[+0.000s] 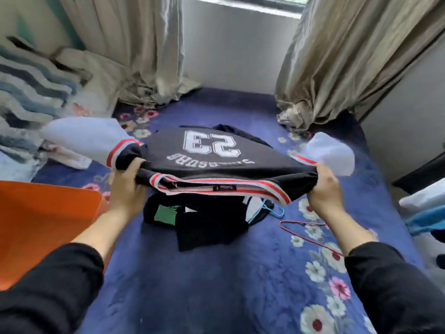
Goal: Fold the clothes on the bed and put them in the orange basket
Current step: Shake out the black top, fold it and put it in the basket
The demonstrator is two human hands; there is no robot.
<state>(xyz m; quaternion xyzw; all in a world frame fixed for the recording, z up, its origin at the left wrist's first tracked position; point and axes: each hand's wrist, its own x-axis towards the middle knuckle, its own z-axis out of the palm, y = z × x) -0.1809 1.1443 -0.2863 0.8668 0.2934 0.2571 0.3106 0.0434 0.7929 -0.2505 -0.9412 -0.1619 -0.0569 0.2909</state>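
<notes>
One orange basket (pixel 43 225) at the frame's left edge, contents hidden; left hand (pixel 127 186) and right hand (pixel 325 189) each hold the black jersey (pixel 212 153) in a closed grip, stretched between them.

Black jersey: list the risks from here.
1. The black jersey, held by the left hand and right hand over the dark clothes, may be laid on them and fold unevenly.
2. It could snag the blue hanger or the red hanger nearby.
</notes>
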